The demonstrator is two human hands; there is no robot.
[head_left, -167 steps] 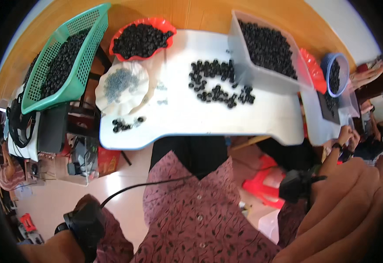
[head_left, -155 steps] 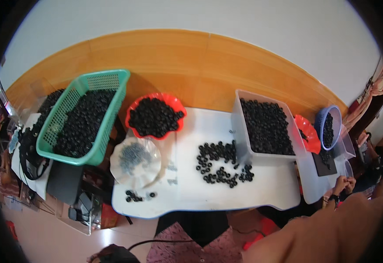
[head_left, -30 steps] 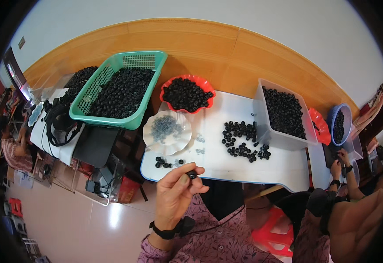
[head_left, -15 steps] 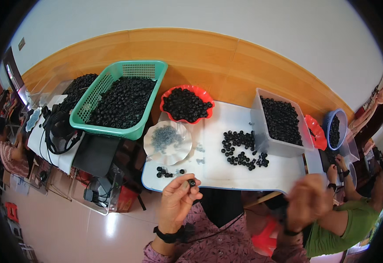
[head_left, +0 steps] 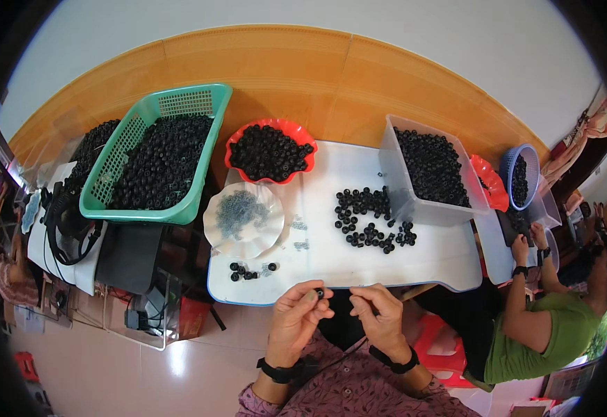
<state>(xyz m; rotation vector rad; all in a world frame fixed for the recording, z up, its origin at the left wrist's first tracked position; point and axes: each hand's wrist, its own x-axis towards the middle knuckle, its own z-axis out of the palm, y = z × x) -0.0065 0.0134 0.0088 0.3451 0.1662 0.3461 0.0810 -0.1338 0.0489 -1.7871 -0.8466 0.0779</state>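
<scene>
At the table's front edge my left hand (head_left: 299, 318) is closed in a pinch on a small black round piece (head_left: 319, 293), which has a lighter spot at its middle. My right hand (head_left: 381, 320) is close to its right, thumb and fingertips pressed together; whatever they hold is hidden or too small to name. Past my left hand lies a small group of black pieces (head_left: 243, 272). A white scalloped dish (head_left: 214, 222) holds a heap of tiny silvery metal parts (head_left: 239, 213). More black pieces (head_left: 366, 203) are scattered right of the middle on the white tabletop (head_left: 317, 258).
Black pieces fill a green basket (head_left: 186, 210), a red scalloped bowl (head_left: 305, 131) and a clear plastic bin (head_left: 414, 210) along the far side. A red stool (head_left: 439, 340) stands to the right. Beside it sits a person in a green shirt (head_left: 543, 340), hands at another table.
My right hand has come left and inward, now near my left hand, which still holds its black piece. The whole view has shifted slightly.
</scene>
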